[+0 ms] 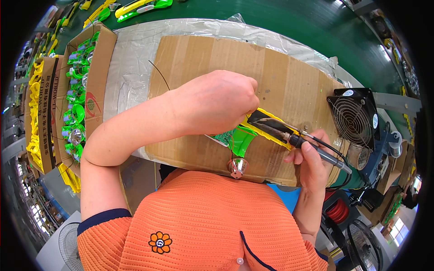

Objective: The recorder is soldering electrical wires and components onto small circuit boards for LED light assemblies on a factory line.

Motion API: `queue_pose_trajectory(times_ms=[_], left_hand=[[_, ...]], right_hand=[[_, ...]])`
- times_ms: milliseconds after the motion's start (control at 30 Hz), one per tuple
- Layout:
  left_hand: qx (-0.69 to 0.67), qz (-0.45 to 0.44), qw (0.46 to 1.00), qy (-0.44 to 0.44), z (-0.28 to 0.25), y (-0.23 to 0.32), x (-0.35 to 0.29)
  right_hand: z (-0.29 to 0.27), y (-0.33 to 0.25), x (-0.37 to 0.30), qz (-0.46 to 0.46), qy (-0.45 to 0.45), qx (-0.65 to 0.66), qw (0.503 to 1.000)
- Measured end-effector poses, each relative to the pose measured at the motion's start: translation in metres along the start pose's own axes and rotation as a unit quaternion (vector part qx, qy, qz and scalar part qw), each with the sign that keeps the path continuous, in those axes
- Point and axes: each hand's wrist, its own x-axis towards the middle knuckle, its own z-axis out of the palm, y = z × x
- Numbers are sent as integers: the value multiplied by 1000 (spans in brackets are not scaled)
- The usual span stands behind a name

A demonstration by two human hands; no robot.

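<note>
My right hand (314, 162) grips a soldering iron (323, 156) with a dark grey handle and a thin cable along it. Its metal front end reaches over a yellow casing (273, 134) with a black inside. My left hand (226, 97) is curled closed at the casing's upper left end; its fingertips and whatever they pinch are hidden. Just below it lies a green plastic lamp part (244, 141), beside a green circuit board (223, 137) with thin wires. A round, shiny reflector (237, 167) sits at the cardboard's near edge.
Under the work lies a cardboard sheet (199, 54). A cardboard box (97, 77) of green lamp parts stands left, beside another with yellow casings (35, 117). At right are a black fan (355, 117) and a blue stand (382, 153). A green belt (289, 22) runs behind.
</note>
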Motion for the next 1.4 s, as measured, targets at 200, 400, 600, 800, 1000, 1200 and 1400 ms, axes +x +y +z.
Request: queue_pose_trajectory(times_ms=[200, 400, 600, 800, 1000, 1200, 1400], left_hand=[[10, 12, 1000, -6, -2, 1, 1], [45, 15, 999, -22, -4, 3, 2], [94, -3, 995, -33, -9, 9, 1], [111, 32, 993, 39, -13, 21, -12], [100, 18, 992, 76, 11, 32, -29], [51, 16, 991, 126, 31, 48, -17], [-43, -45, 994, 85, 31, 51, 1]], right_hand=[[-10, 4, -3, -39, 7, 28, 999], [-24, 6, -14, -91, 20, 42, 995], [-29, 7, -20, -114, 26, 46, 992], [-26, 11, -24, -113, 33, 59, 991], [-15, 17, -26, -100, 42, 88, 990], [12, 25, -26, -84, 60, 185, 977], [-31, 6, -30, -94, 13, 131, 987]])
